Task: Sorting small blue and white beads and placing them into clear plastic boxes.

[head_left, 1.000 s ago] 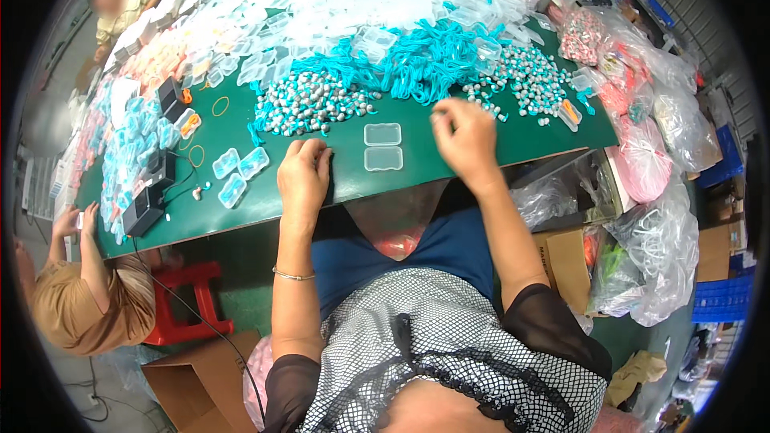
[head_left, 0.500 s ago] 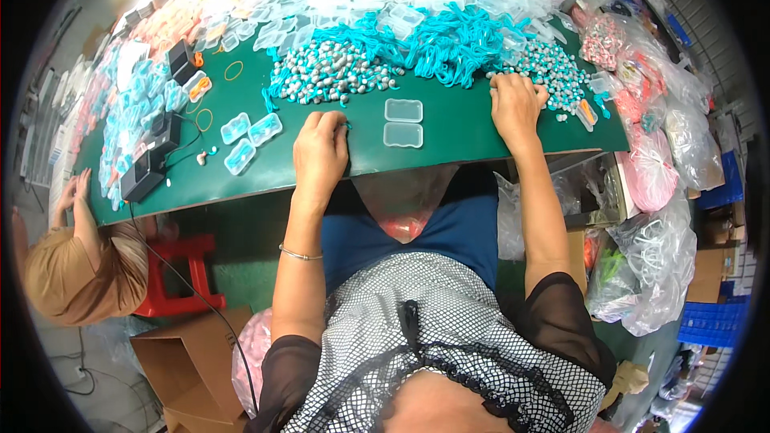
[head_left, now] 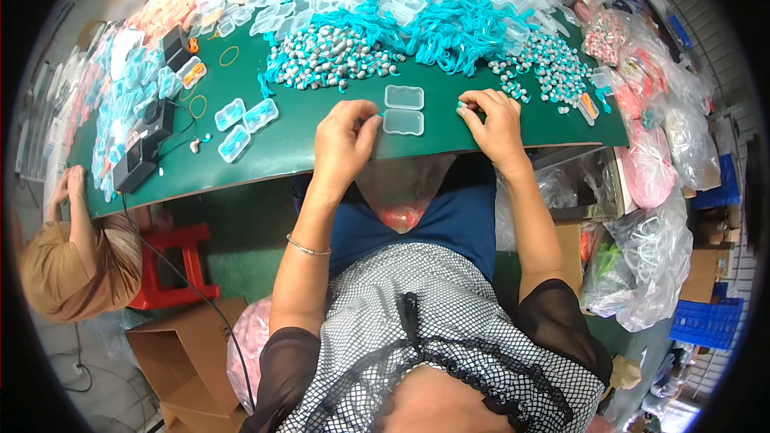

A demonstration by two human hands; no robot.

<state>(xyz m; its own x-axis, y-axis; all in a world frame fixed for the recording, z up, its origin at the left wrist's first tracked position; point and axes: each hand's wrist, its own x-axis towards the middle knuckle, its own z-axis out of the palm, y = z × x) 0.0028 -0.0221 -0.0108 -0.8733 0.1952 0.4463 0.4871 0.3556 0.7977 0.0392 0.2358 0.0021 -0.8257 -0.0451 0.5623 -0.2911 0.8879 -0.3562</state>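
Your left hand pinches a small teal earplug beside the open clear plastic case on the green mat; your right hand curls fingers around another plug, just right of it.

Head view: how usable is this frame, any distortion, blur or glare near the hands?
Head view: strong fisheye bend along the green table edge, black vignette at the rim; left hand, right hand and open clear case are sharp, evenly lit, no glare.
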